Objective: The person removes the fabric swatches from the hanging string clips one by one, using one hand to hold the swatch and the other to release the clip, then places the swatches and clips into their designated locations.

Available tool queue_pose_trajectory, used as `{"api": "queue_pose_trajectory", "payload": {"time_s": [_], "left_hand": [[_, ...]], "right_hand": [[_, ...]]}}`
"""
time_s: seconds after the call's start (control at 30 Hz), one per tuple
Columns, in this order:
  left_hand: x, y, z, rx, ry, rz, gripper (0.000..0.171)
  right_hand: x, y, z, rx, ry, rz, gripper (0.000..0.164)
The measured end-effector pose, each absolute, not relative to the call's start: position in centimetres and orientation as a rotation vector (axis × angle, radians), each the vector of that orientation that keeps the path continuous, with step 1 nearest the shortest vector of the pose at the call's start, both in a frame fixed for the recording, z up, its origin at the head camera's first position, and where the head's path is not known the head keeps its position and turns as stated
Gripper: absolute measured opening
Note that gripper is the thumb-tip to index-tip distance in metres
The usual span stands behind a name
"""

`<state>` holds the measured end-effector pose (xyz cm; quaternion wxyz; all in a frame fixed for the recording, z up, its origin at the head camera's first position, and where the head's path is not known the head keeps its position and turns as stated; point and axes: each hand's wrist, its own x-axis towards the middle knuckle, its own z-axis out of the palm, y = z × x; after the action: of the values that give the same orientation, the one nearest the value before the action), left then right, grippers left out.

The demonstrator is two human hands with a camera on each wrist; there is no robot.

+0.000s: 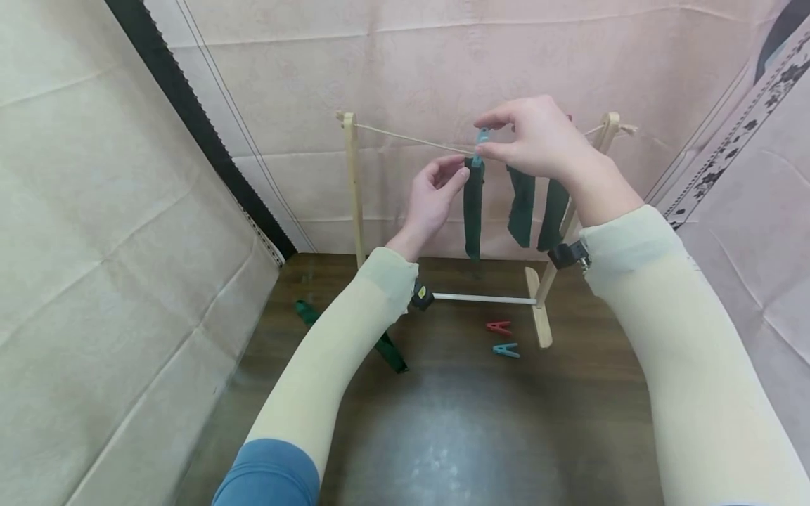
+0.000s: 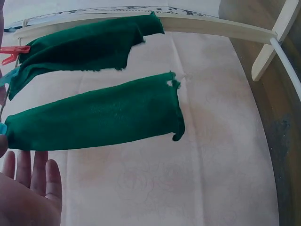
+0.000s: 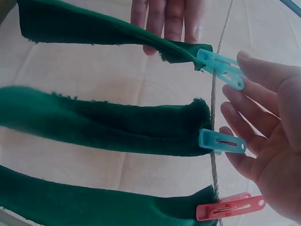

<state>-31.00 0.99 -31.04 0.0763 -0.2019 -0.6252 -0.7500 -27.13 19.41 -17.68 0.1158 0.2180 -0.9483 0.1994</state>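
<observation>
My right hand (image 1: pixel 536 137) pinches the handle end of a light-blue clothespin (image 3: pixel 218 68) between thumb and forefinger. The clothespin grips the top of a dark green cloth strip (image 3: pixel 103 28) at the string (image 3: pixel 214 101). Low beside this strip's upper corner is my left hand (image 1: pixel 432 193). Its fingers are straight, the thumb touching the cloth edge in the left wrist view. Two more green strips hang alongside: a middle strip (image 1: pixel 520 211) under a blue clothespin (image 3: pixel 222 141), and an outer strip (image 1: pixel 553 214) under a red clothespin (image 3: pixel 230 208).
A wooden frame (image 1: pixel 353 183) carries the string between two posts, with a white crossbar (image 1: pixel 484 299) low down. A red clothespin (image 1: pixel 498 327) and a blue clothespin (image 1: pixel 506 349) lie on the brown table (image 1: pixel 436 422). Green cloth (image 1: pixel 391 353) lies there too, partly hidden by my left forearm.
</observation>
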Motion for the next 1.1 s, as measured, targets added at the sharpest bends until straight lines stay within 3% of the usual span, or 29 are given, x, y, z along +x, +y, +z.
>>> {"api": "queue_pose_trajectory", "payload": {"time_s": [0.93, 1.1], "left_hand": [[-30.3, 1.74, -30.43, -0.453, -1.907, -2.187, 0.023], [-30.28, 1.79, -30.39, -0.443, -1.922, -2.173, 0.025]], "right_hand": [[-27.28, 19.62, -18.47, 0.661, -2.796, 0.645, 0.041], [-27.24, 19.66, -18.56, 0.679, -2.779, 0.657, 0.047]]}}
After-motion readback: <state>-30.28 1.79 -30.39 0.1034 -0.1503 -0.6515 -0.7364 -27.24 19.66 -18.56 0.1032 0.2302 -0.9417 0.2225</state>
